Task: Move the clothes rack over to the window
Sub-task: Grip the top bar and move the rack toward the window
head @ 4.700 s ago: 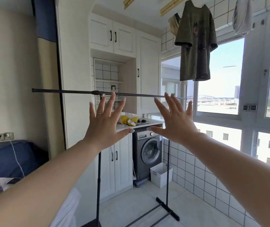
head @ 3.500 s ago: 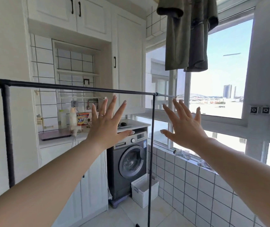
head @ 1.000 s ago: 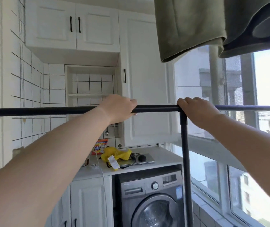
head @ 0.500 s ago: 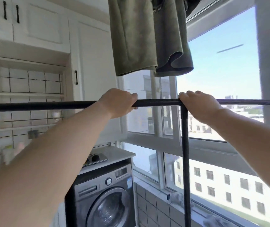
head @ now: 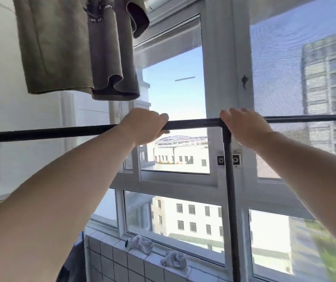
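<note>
Where window [head: 175, 102] looms (tiled sill [head: 122, 253]), rack [head: 191, 124] stands.

White tiled window ledge [head: 110, 244] below the panes, two crumpled pale cloths [head: 140, 244] [head: 174, 260] lying apart along it

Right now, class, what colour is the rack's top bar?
Black, seen in the head view: the metal top bar.
</note>
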The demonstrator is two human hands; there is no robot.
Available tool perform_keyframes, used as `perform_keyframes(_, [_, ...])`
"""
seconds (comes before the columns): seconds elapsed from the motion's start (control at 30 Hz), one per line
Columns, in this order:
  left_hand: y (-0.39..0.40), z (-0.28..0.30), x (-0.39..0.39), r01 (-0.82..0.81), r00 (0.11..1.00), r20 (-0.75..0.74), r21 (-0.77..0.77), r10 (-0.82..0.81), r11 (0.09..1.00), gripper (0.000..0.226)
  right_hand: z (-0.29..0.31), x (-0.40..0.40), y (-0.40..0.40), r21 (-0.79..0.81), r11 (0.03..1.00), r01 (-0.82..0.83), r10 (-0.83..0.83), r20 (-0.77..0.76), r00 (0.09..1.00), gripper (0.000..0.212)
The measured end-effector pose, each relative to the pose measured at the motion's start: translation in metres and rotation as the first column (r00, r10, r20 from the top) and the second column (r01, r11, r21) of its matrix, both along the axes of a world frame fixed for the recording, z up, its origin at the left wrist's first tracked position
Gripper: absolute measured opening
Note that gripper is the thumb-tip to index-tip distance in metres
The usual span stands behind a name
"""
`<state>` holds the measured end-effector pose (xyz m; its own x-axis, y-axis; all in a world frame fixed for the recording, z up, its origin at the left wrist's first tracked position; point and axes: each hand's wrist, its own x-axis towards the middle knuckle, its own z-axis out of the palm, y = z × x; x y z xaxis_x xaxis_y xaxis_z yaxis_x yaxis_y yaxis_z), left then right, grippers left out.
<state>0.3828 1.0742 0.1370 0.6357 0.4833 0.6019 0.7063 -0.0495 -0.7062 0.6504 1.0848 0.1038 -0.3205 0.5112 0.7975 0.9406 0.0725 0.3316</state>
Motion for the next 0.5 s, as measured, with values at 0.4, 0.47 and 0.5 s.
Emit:
perform_keyframes(0.4, [0.029, -0.001, 0.265, 0.226, 0.971, 0.096, -0.058, -0.22, 0.972, 0.029, 0.0, 0.256, -0.031, 0.003, 0.964, 0.265, -0.265, -0.03, 0.964, 0.038])
perform_keyframes(0.47, [0.033, -0.001, 0.302, 0.26, 0.963, 0.092, -0.082, -0.252, 0.962, 0.033, 0.0, 0.292, -0.036, 0.004, 0.952, 0.305, -0.305, -0.035, 0.952, 0.036])
perform_keyframes(0.5, [0.038, -0.001, 0.325, 0.291, 0.955, 0.092, -0.087, -0.283, 0.953, 0.034, 0.0, 0.313, -0.04, 0.001, 0.943, 0.333, -0.332, -0.032, 0.943, 0.035])
